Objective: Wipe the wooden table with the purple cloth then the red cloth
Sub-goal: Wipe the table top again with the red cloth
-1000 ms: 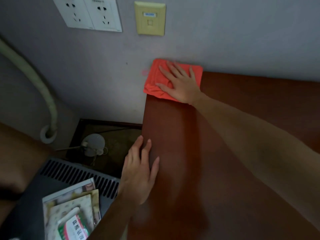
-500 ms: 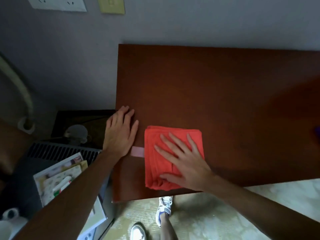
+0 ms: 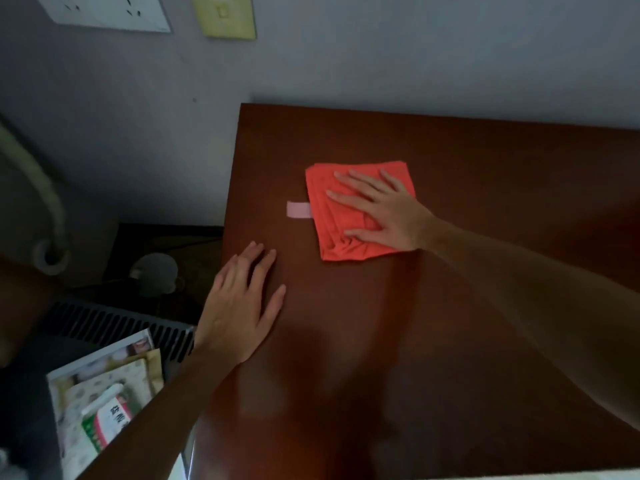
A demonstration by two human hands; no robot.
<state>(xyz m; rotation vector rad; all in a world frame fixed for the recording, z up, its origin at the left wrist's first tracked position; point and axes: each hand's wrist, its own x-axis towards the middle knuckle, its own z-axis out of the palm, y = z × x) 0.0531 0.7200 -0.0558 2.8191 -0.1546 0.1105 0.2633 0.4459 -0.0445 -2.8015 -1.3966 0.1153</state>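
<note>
Leaning over the wooden worktop (image 3: 433, 341), the person has both bare arms stretched out across it. Nearest, down at the lower left beside the worktop, a dark grey unit with a slotted vent (image 3: 114, 327) carries a loose stack of printed papers and booklets (image 3: 104, 393), with a small green, white and red packet (image 3: 107, 420) lying on top of them; the lettering on it is too blurred to read.

A little further in, the left hand (image 3: 242, 306) lies flat on the worktop right at its left edge, palm down, fingers spread, its grip released and holding nothing.

Beyond that, toward the middle of the worktop, the right hand (image 3: 384, 211) presses flat on the folded red cloth (image 3: 332, 233), fingers splayed over it, not clenched around the fabric. A small pale pink tag (image 3: 298, 209) sticks out from the left side of the cloth and lies on the wood. The cloth sits well clear of the far edge.

Farthest off, the grey wall (image 3: 415, 57) rises behind the worktop, with a white socket plate (image 3: 104, 12) and a yellowish plate (image 3: 225, 15) just beside it. A pale hose (image 3: 45, 209) curves down at the far left.
</note>
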